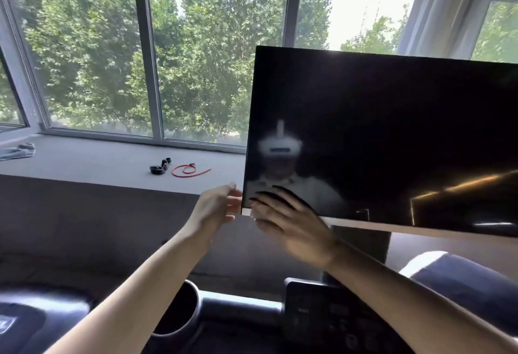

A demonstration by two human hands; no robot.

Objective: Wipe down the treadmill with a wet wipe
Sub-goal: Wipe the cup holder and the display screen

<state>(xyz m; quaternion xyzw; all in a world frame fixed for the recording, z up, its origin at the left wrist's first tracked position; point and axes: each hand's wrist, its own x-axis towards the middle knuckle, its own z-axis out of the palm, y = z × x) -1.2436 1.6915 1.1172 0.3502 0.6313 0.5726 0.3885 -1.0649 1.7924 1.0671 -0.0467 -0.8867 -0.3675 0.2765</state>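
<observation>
Both hands meet at the lower left corner of the treadmill's point(241, 306) dark screen point(392, 118). The left hand point(220, 205) is open, thumb up, with nearly straight fingers touching the screen's left edge. The right hand point(291, 224) is spread wide, its fingers flat against the glass just above the pale bottom bezel. It is blurred, and whether a wipe lies beneath it cannot be told.

The screen faces the person. Its long axis runs left to right and slopes slightly down toward the right. The black glass shows a dim reflection of a person wearing a white headset. Below the screen, at the bottom of the view, are the treadmill's control panel point(330, 320), a round cup holder point(194, 290) to its left, and dark padded grips point(462, 278) at either side.

Behind the treadmill a grey windowsill point(98, 163) runs across the room. On it lie a looped red cord point(187, 170), a small black object point(159, 169) just beside the cord, and a crumpled grey cloth point(19, 150) well apart at the far left. Above the sill a grey-framed window point(141, 53) looks out on leafy green trees point(89, 45) in daylight. A pale curtain point(448, 3) hangs at the upper right.
</observation>
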